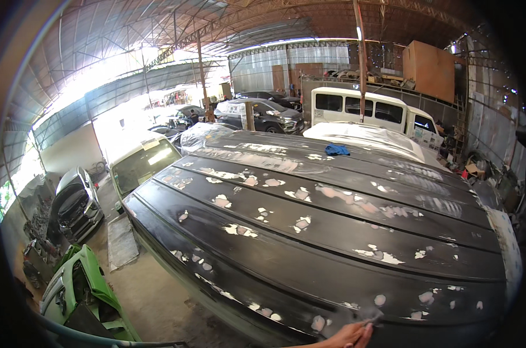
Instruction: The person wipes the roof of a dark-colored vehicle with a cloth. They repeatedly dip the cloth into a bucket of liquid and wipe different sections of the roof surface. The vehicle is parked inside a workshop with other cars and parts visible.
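Note:
My right hand (351, 335) comes in at the lower edge, right of the middle. Its fingers are pinched at the edge of a thin, flat, greyish piece (374, 318), too blurred to name, which lies against the roof. Beneath it stretches a long black ribbed vehicle roof (332, 243), dull and scuffed, with many pale and pinkish patches where paint is gone or filler sits. A round pinkish patch (380, 300) shows just beyond the fingers. Part of the hand is cut off by the frame. My left hand does not show.
A blue cloth (336, 150) lies on the roof's far part. A white van (361, 110) and a dark car (268, 116) stand behind. To the left are a green vehicle body (89, 296), a silver car shell (74, 203) and the concrete floor (153, 301) below the roof's edge.

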Motion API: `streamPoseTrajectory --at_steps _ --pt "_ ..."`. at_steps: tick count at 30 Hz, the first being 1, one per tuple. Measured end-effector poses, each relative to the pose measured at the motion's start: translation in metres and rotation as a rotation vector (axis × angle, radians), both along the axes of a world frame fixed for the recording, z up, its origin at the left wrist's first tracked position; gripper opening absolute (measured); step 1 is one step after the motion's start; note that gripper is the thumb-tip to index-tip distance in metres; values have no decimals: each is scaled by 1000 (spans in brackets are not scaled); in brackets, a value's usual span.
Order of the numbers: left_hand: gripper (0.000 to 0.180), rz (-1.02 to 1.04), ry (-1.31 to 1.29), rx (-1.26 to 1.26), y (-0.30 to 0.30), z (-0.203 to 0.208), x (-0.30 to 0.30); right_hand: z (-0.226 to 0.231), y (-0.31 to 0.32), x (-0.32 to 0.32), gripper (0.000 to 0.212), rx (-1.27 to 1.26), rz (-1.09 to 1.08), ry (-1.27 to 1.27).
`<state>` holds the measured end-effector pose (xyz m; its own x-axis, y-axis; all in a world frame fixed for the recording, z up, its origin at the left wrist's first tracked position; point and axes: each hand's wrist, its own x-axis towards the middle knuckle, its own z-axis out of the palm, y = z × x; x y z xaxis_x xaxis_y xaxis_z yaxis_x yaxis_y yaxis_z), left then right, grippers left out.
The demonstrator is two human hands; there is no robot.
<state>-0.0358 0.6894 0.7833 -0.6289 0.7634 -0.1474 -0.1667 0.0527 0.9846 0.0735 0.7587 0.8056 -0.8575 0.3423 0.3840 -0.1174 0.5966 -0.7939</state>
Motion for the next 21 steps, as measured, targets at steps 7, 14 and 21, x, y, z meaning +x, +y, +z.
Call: streamPoseTrajectory --at_steps 7,14,21 --pt "62 -145 245 244 23 88 4 20 67 -6 87 337 -364 72" --pt "37 290 825 -250 -163 67 -58 15 176 -69 78 655 -125 -740" --pt "26 919 952 -607 -401 62 -98 -6 271 -166 72 553 -643 -1018"
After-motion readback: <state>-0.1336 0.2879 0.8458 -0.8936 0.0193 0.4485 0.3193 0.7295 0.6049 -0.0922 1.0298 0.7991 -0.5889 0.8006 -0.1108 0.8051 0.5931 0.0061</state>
